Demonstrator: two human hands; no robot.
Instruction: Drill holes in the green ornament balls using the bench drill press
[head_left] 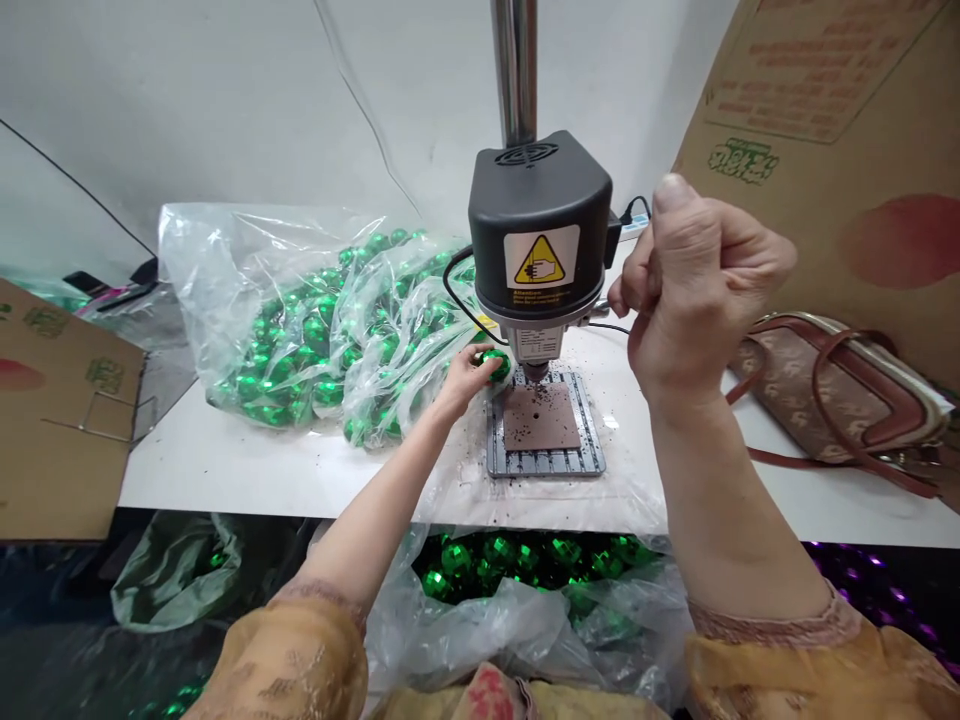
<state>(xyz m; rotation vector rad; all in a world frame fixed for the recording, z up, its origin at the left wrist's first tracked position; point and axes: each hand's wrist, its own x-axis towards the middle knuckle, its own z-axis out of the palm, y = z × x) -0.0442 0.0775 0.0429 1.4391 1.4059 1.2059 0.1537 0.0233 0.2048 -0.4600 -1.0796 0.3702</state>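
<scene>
Fingers of my left hand (470, 377) are closed around a shiny green faceted ball (494, 365), just left of the chuck (535, 370) of a small black drill press (540, 220). My right hand (690, 275) makes a fist at the right side of the press, where a metal lever (598, 311) runs towards its fingers; the grip inside the fist is hidden. Under the chuck, a brown board (541, 418) with a small hole lies on the slotted metal base (547, 464). Dark shavings are scattered over the board and base.
Left of the press lies a clear plastic bag (217, 270) full of green balls. More green balls (510, 555) fill an open bag below the table edge. Cardboard boxes (60, 420) flank the white table (247, 470). A brown handbag (840, 390) lies at right.
</scene>
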